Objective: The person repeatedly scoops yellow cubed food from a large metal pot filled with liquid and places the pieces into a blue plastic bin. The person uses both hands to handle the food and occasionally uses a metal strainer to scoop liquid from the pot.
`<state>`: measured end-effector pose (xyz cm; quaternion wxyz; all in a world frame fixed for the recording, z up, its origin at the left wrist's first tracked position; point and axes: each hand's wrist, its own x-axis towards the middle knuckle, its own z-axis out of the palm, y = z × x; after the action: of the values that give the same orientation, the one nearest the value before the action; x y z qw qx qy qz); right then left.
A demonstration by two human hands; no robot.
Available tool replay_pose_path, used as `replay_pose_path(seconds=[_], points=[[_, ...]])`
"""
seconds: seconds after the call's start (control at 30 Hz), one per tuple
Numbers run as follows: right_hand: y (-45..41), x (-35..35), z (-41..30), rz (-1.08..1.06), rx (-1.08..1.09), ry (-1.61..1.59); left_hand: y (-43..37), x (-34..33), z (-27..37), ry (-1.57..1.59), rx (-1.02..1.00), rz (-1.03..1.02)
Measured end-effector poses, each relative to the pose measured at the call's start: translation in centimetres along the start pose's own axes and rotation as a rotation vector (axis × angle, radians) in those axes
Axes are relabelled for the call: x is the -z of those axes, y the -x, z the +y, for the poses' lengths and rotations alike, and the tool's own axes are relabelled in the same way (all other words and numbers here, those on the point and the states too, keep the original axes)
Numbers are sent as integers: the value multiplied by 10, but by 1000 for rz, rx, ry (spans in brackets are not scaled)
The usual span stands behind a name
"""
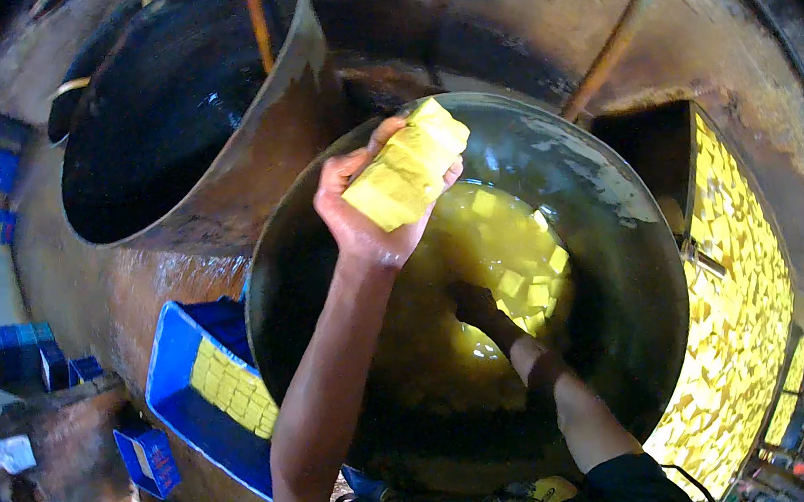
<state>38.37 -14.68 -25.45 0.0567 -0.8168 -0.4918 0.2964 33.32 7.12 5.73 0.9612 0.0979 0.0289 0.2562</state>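
Observation:
My left hand (345, 209) is raised over a large round metal vat (639, 239) and grips a short row of yellow tofu blocks (404, 169), pressed side by side. Cloudy yellowish liquid (452, 364) lies in the bottom of the vat. Several loose tofu blocks (511, 283) sit in it, mostly towards the right side. My right hand (475, 306) reaches down into this liquid, just left of the loose blocks. Its fingers are dark and partly under the surface, so what they hold is hidden.
Left of the vat stands a blue plastic crate (170, 374) with tofu packed in rows. A large dark metal drum (158, 137) is at upper left. On the right, a wide container is filled with many tofu pieces (733, 287). A wooden pole (604, 64) leans behind the vat.

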Motion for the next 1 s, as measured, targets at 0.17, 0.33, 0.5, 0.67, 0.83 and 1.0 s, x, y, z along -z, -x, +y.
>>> replay_pose_path(seconds=[0.17, 0.33, 0.5, 0.67, 0.83, 1.0], points=[[21, 26, 43, -132, 307, -70, 93, -31, 60, 97, -247, -6], [59, 109, -80, -396, -56, -394, 222, 13, 119, 8, -580, 319], [127, 214, -244, -89, 530, -883, 289, 71, 123, 68, -598, 336], [145, 212, -367, -36, 801, -568, 316, 100, 93, 87, -511, 527], [142, 140, -415, -119, 651, -430, 359, 100, 82, 238, -564, 496], [166, 87, -471, -176, 730, -410, 425, 148, 92, 329, -508, 518]])
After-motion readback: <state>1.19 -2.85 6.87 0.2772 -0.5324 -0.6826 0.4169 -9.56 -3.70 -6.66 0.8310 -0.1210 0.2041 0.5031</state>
